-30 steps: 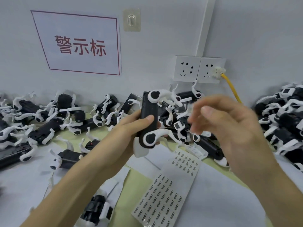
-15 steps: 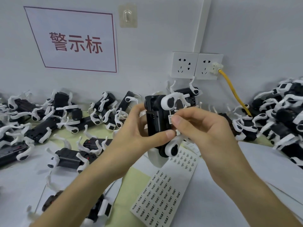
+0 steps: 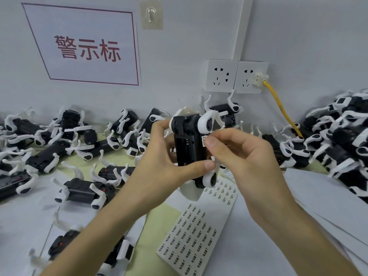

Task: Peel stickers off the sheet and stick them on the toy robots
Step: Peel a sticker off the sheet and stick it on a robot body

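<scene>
We look at a pale wall (image 3: 189,46) with a red-lettered sign (image 3: 83,46), a double socket (image 3: 236,76) and a yellow cable (image 3: 278,104) running down from it; below lies a surface (image 3: 249,255) crowded with black-and-white toy robots (image 3: 49,152) on the left and heaped well apart on the right; in the head view, the only one we have, the left hand (image 3: 159,162) grips one toy robot (image 3: 187,148) upright above the surface, its thumb curled across the lower body and its fingers over the top; the right hand (image 3: 245,156) pinches a small sticker (image 3: 204,140) at its thumb tip, right against the side of that robot; the sticker sheet (image 3: 195,236) lies flat just below both hands, many labels left on it; we judge the sticker to be at the point of being laid on, and this is where it can go wrong; if the thumb lifts before the whole label is pressed, it may come away stuck to the skin; if it lands askew or over a seam, a corner may stand up and peel; the white leg just above crowds the spot and could push the label off line; should the left grip loosen, the body may twist under the pressing thumb and crease the label.
</scene>
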{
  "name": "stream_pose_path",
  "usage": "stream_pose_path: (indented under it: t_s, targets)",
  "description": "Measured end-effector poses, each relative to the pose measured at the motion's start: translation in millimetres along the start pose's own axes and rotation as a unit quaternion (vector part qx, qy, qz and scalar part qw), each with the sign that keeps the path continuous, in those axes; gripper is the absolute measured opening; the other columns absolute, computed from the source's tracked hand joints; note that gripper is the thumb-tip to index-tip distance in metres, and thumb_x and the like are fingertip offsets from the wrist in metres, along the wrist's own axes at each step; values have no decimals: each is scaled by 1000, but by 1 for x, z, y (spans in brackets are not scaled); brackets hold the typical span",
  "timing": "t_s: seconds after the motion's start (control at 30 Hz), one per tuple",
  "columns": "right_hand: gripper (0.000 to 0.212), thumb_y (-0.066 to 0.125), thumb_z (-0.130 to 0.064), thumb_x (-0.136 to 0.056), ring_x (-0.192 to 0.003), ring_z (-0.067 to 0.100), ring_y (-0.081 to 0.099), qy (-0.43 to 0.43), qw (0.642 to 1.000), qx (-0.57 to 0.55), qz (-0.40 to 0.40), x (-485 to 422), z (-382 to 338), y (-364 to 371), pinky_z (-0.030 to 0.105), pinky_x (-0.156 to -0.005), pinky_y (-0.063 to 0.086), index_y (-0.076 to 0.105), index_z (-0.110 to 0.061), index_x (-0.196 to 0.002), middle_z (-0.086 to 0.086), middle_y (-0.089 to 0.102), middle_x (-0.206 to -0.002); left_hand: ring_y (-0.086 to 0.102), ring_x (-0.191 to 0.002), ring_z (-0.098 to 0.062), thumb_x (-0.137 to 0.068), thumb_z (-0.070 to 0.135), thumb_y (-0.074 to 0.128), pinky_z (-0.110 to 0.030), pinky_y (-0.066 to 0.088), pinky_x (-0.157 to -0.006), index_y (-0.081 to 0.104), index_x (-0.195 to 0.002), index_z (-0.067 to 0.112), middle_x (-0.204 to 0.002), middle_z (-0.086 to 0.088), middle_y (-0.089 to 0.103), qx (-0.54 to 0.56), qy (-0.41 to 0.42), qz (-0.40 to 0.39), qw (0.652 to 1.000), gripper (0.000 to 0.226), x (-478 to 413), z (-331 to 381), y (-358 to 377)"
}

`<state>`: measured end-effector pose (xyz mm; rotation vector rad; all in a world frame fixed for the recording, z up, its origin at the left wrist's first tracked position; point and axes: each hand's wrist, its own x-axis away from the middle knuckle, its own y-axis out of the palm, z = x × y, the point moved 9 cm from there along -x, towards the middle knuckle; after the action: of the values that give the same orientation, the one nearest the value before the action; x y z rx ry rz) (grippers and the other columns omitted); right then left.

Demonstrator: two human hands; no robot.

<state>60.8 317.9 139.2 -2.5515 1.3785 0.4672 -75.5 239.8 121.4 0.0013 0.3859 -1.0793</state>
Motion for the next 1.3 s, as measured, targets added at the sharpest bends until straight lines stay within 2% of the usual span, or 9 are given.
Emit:
stream_pose_path:
  t_s: [0.1, 0.23, 0.33, 0.43, 0.67, 0.87, 1.07, 1.23, 1.3]
  targets:
    - [5, 75, -27, -91, -73, 3, 68, -9, 1000, 3, 1, 0, 0, 0, 16, -72, 54, 78, -28, -87, -1, 75, -76, 74, -96, -8, -52, 49, 89, -28, 58, -83, 40, -126, 37, -106, 17, 74, -10, 4, 9, 1000, 89, 1, 2, 0]
    - [5, 76, -27, -91, -70, 0, 67, -20, 1000, -2, 3, 1, -1, 0, 15, -70, 54, 78, -29, -86, -4, 74, -72, 74, -100, -9, -51, 52, 86, -40, 58, -91, 39, -126, 39, -106, 16, 74, -15, 6, 7, 1000, 89, 2, 4, 0]
    - [4, 75, -32, -87, -67, 1, 66, -24, 1000, -6, 7, 2, -2, 1, 15, -68, 54, 78, -29, -87, -4, 73, -70, 73, -100, -7, -51, 52, 87, -38, 57, -90, 39, -125, 38, -105, 17, 74, -18, 8, 11, 1000, 89, 1, 4, 0]
    - [11, 72, -37, -82, -65, 3, 65, -23, 1000, -7, 13, 2, 0, 2, 19, -66, 54, 77, -29, -85, -1, 72, -67, 73, -101, -7, -51, 51, 87, -36, 57, -89, 39, -125, 37, -106, 17, 74, -18, 8, 15, 1000, 90, 1, 4, 0]
    - [9, 72, -35, -82, -62, 7, 63, -36, 999, -14, 27, 3, 1, 2, 21, -64, 53, 77, -27, -83, -3, 69, -64, 73, -100, -6, -52, 50, 87, -31, 58, -84, 39, -123, 37, -106, 18, 74, -17, 11, 18, 1000, 87, 2, 4, 1]
    - [9, 72, -37, -84, -69, 8, 68, -40, 999, -7, 37, 5, 3, 1, 23, -69, 56, 76, -29, -85, -2, 74, -73, 73, -102, -7, -53, 49, 87, -39, 58, -91, 39, -125, 35, -107, 17, 74, -21, 12, 22, 999, 88, 4, 5, 1]
    - [9, 72, -34, -85, -70, 5, 68, -48, 998, -11, 47, 6, 1, 1, 19, -68, 54, 76, -26, -85, -4, 73, -72, 72, -100, -5, -60, 39, 90, -27, 57, -82, 39, -124, 35, -107, 20, 72, -35, 15, 30, 999, 82, 5, 8, 1]
    - [11, 72, -33, -85, -73, 19, 73, -42, 997, -22, 56, 8, 3, 2, 34, -70, 62, 76, -23, -87, 6, 74, -72, 72, -100, -4, -60, 37, 90, -28, 58, -82, 39, -123, 35, -107, 21, 71, -41, 22, 32, 998, 81, 7, 9, 1]
    - [9, 72, -32, -86, -71, 14, 73, -43, 997, -25, 57, 9, 3, 2, 29, -67, 60, 75, -23, -86, 2, 74, -72, 72, -99, -3, -61, 35, 89, -23, 58, -81, 39, -122, 36, -107, 22, 71, -37, 23, 32, 999, 79, 7, 10, 2]
